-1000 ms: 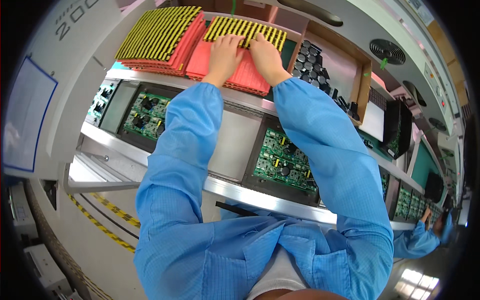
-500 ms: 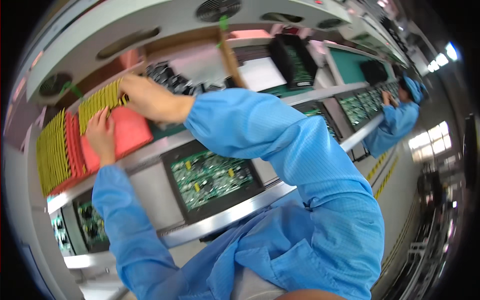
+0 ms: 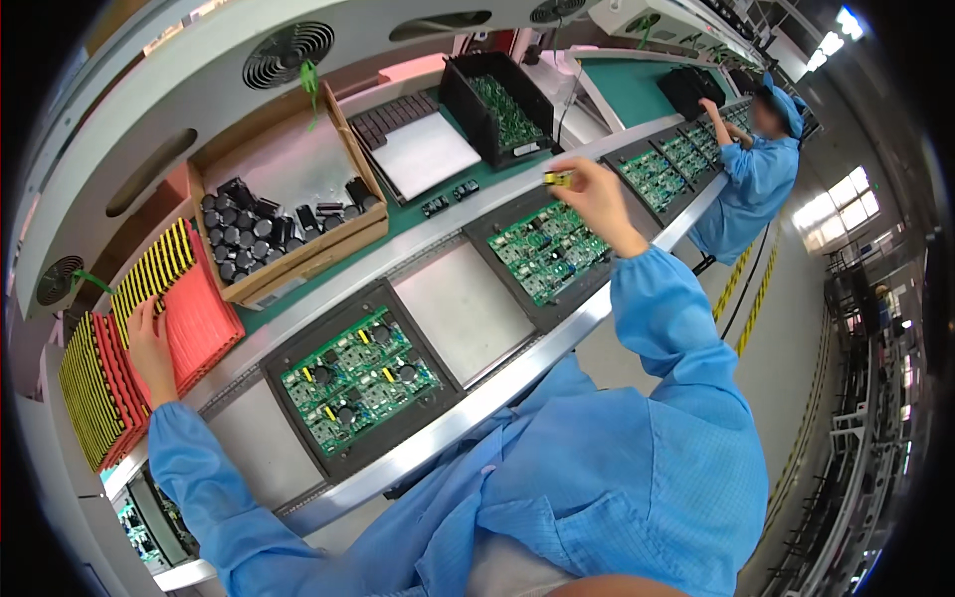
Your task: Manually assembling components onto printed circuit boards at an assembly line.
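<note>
My right hand (image 3: 600,206) pinches a small yellow-and-black electronic component (image 3: 556,179) between thumb and fingertips. It hovers above the far edge of a green circuit board (image 3: 547,249) in a black carrier. At the left, my left hand (image 3: 149,343) rests with fingers apart on packed rows of yellow-and-black components (image 3: 154,269), beside red sheets (image 3: 204,313); whether its fingertips grip one is hard to make out. Between my arms, another circuit board (image 3: 358,378) with yellow parts and round black parts lies in its carrier.
A cardboard box (image 3: 298,264) of black cylindrical capacitors stands behind the line. Beyond are a white panel (image 3: 423,159) and a black bin (image 3: 497,109) of boards. A metal rail (image 3: 448,423) runs along the near side. A co-worker (image 3: 751,164) works further right.
My right hand has moved from the yellow-and-black rows rightward over a board, carrying a component. My left hand remains by the rows. The view has shifted, bringing the capacitor box into sight.
</note>
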A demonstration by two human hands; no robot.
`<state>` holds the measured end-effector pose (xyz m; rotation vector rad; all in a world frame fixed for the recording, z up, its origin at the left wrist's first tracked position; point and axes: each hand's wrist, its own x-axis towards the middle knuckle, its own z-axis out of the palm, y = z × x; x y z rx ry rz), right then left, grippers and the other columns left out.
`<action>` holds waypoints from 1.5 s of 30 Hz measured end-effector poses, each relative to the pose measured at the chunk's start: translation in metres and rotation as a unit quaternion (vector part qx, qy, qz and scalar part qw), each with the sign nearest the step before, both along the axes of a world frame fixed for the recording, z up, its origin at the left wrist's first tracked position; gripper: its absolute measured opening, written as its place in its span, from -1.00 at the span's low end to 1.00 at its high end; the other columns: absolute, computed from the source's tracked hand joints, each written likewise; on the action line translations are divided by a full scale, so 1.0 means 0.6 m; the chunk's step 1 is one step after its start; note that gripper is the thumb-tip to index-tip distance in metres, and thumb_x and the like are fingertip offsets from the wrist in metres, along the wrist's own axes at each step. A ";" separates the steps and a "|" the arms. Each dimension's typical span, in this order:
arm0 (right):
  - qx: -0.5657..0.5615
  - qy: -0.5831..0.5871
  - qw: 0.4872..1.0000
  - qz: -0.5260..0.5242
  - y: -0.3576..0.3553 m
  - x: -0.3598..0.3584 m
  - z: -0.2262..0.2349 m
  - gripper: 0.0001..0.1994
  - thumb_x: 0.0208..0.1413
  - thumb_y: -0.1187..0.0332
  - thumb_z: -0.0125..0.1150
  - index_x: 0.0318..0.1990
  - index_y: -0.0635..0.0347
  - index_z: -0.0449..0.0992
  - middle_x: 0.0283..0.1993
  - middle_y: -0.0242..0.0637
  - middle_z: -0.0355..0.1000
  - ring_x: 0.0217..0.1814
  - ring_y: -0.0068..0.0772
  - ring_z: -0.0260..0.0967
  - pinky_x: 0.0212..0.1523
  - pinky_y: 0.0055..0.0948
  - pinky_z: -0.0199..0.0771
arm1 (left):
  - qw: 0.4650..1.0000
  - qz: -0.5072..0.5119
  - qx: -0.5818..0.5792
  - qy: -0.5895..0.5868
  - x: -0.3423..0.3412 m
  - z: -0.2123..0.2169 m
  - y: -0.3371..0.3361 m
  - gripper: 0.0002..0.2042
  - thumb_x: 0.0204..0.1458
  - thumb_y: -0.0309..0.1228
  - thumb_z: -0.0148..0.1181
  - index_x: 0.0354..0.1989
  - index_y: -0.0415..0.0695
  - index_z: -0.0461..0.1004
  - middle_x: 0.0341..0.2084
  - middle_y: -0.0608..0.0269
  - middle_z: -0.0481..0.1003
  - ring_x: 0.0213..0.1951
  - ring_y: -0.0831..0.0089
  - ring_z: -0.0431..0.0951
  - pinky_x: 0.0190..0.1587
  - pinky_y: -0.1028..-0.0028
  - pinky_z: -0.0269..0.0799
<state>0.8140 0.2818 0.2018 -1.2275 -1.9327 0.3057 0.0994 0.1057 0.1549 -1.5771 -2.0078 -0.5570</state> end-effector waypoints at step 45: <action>-0.065 -0.138 0.975 0.160 0.107 0.148 -0.152 -0.67 -0.01 0.60 0.37 -0.04 0.17 0.57 -0.25 -0.25 0.50 -0.38 -0.30 0.41 -0.30 -0.34 0.47 | 0.813 -0.353 -0.163 -0.433 0.680 0.109 0.202 -0.68 0.03 -0.48 0.41 -0.01 -0.08 0.59 -0.19 0.30 0.62 -0.12 0.60 0.55 -0.09 0.56 0.48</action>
